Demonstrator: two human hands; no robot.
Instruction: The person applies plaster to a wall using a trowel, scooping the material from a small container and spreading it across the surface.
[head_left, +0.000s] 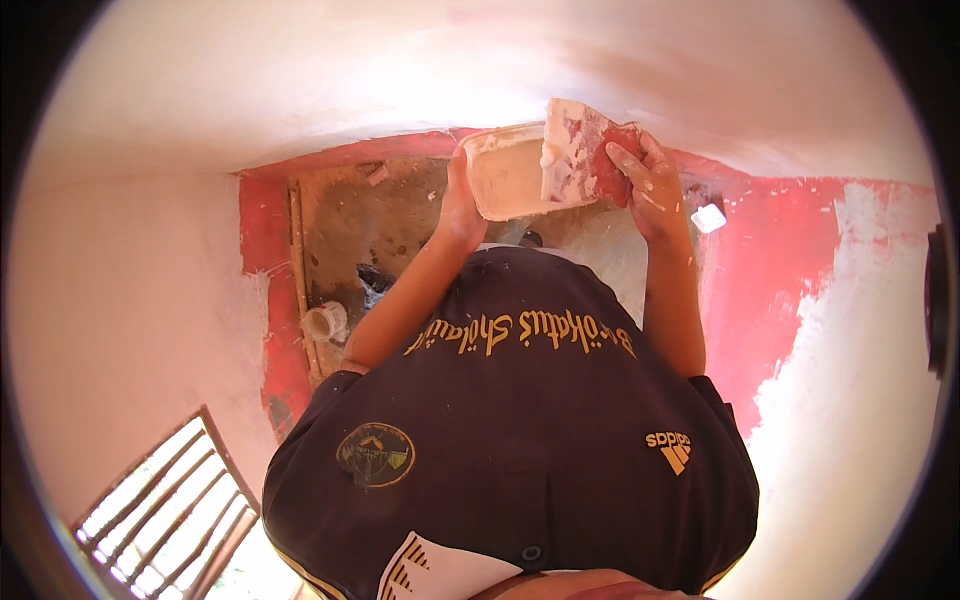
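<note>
My left hand [461,205] grips the left side of a shallow rectangular plastic tub [505,172], its inside coated with pale, cream-coloured material. In my right hand [648,187] is a wide putty knife [572,152] with a red handle end, its broad blade smeared with whitish filler. The blade overlaps the tub's right side; whether the two touch I cannot tell. Whitish smears mark the fingers of my right hand, which are closed round the red part. Both hands are close to the wall in front of me.
Ahead, a pale wall [300,80] has a red band along its foot. More red paint [770,250] covers the right wall's lower part. On the dirty floor lie a white bucket [326,322], a dark plastic bag [374,284] and a white object [708,218]. A barred window [170,510] stands lower left.
</note>
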